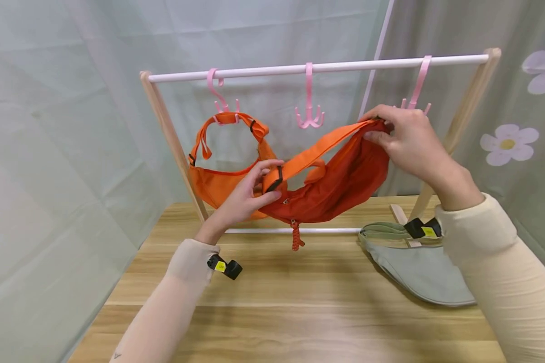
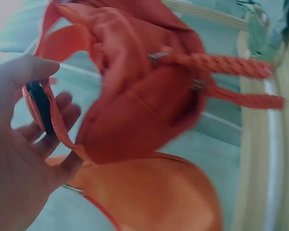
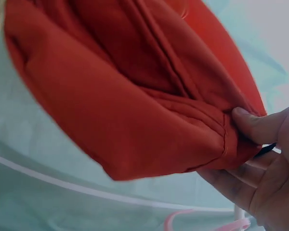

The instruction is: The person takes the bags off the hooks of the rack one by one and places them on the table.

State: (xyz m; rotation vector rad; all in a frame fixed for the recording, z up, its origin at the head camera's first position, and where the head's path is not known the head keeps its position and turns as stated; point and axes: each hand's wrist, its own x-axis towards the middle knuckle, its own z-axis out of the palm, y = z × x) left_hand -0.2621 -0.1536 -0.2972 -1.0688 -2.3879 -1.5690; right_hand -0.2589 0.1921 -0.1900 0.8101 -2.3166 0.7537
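Observation:
A red-orange shoulder bag [image 1: 345, 181] is held up in front of the rack, slung between both hands. My left hand [image 1: 240, 199] grips its strap by a black buckle [image 1: 277, 180]; in the left wrist view the thumb lies over the strap and the fingers pass behind it. My right hand [image 1: 411, 141] pinches the bag's other end, thumb on the near side, as the right wrist view also shows. A braided zipper pull [image 1: 295, 237] dangles below the bag. Behind the left hand, an orange bag [image 1: 213, 184] hangs by its strap from a pink hook [image 1: 215, 91].
The rack has a white bar [image 1: 263, 71] and wooden side posts. A middle pink hook [image 1: 309, 101] and a right pink hook [image 1: 421, 83] hang from the bar. A grey-green bag [image 1: 427, 272] lies on the wooden table [image 1: 300, 312], at the right.

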